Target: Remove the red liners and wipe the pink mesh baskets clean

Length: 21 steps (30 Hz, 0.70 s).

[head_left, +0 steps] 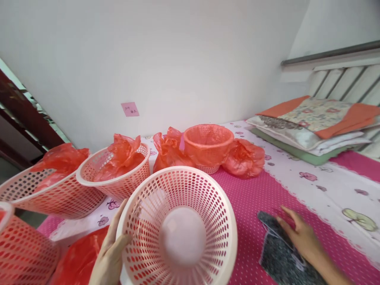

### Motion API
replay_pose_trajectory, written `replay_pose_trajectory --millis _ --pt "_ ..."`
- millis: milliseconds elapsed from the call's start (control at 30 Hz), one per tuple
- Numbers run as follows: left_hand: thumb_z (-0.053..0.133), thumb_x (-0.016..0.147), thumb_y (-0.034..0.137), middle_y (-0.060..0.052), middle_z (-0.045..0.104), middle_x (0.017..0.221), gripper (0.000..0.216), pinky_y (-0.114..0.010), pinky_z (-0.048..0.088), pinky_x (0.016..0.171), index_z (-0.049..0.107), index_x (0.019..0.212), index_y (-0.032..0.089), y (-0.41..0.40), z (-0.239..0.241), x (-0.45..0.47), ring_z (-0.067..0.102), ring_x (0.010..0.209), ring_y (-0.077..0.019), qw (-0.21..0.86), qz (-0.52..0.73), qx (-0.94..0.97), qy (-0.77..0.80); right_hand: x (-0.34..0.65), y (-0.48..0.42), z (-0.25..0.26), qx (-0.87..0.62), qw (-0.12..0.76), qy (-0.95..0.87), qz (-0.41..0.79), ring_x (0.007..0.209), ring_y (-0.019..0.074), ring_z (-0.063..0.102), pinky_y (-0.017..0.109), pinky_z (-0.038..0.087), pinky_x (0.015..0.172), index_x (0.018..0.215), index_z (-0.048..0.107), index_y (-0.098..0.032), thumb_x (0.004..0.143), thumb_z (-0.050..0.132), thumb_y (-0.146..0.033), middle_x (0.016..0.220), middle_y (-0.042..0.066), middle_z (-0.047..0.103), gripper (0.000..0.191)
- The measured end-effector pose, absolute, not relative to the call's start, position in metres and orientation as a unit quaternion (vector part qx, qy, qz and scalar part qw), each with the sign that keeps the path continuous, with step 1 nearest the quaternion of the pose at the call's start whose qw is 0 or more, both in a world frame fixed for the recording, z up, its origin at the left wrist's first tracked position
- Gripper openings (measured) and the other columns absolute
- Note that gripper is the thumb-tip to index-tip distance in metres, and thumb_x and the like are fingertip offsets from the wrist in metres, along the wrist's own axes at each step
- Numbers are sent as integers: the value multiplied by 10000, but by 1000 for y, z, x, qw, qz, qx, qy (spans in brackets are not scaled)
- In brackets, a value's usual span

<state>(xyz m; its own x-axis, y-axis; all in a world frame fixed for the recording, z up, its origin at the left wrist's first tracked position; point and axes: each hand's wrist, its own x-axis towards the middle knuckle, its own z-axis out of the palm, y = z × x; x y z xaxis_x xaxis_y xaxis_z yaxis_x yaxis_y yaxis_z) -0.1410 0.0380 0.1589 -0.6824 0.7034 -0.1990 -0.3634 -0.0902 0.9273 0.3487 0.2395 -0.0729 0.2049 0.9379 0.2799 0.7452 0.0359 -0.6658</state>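
- Farthest left, bag-filled baskets [80, 196] with red plastic bags [67, 156] inside.
- Next, left hand [108, 253] clasping the left rim of a pale pink basket [182, 235], thumb inside.
- At centre, tilted open: probably light, fairly stiff plastic, best held by the rim.
- Farther right, right hand [299, 235] over grey cloth [276, 253]; cannot tell whether pinching.
- Beneath, on the dotted cover [246, 221]: likely soft, limp, light; best pinched along an edge.

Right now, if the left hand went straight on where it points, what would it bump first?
Probably the basket just past the left hand, with a red bag inside; depth is unclear.
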Motion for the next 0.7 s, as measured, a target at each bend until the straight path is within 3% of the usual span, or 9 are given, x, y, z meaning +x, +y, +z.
replay_pose_trajectory --millis 133,300,433,567,700 --pt "838 603 158 -41 830 1287 780 -474 610 1094 745 1364 301 44 153 -143 708 1295 -411 363 742 141 546 373 154 -115 -693 355 -610 151 1274 486 681 658 542 1082 1262 708 -295 731 629 -710 1360 192 739 678" --pt "868 626 150 -70 871 1016 661 -459 680 927 768 1278 197 46 151 -149 823 1007 -362 427 721 118 533 338 128 -127 -685 351 -638 23 1362 459 622 625 481 1172 1296 686 -179 879 476 -633 1431 244 672 651" --pt "822 668 115 -56 863 909 584 -412 690 875 772 1246 178 49 153 -154 839 915 -318 432 718 126 531 329 142 -110 -710 295 -640 7 1257 441 682 590 541 1068 1215 727 -162 932 398 -571 1327 244 732 597" --pt "782 681 99 -52 862 893 515 -412 688 892 786 1190 178 50 156 -153 838 946 -320 427 717 123 537 349 161 -77 -720 223 -655 50 1002 393 767 538 551 941 1007 780 -254 949 402 -530 1039 159 828 471" --pt "794 697 125 -71 871 994 444 -407 681 928 808 1137 177 51 157 -153 819 1046 -330 427 719 132 532 375 196 -38 -715 325 -597 165 810 361 761 445 568 811 767 764 -246 850 549 -673 759 118 793 485"
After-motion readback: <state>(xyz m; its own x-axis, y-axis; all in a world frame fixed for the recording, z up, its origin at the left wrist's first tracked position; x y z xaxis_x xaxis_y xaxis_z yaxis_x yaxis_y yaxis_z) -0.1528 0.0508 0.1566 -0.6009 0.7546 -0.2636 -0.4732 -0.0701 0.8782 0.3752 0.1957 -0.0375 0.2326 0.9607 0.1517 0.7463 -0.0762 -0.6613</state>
